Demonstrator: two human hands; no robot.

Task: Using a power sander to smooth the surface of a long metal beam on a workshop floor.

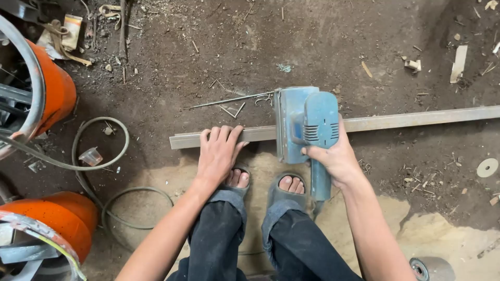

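Observation:
A long grey metal bar (406,120) lies flat across the dirt floor, its left end near the middle of the view. My left hand (219,153) presses down on that left end, fingers spread over the bar. My right hand (336,156) grips the handle of a worn blue power cutter (304,127) that sits on the bar just right of my left hand. My two feet in grey sandals (265,183) stand just behind the bar, below the tool.
Orange machine bodies with metal guards (49,93) stand at the left edge. A grey cable (99,156) loops over the floor beside them. Thin wire rods (229,101) lie beyond the bar. A grinding disc (487,167) and wood scraps lie at the right.

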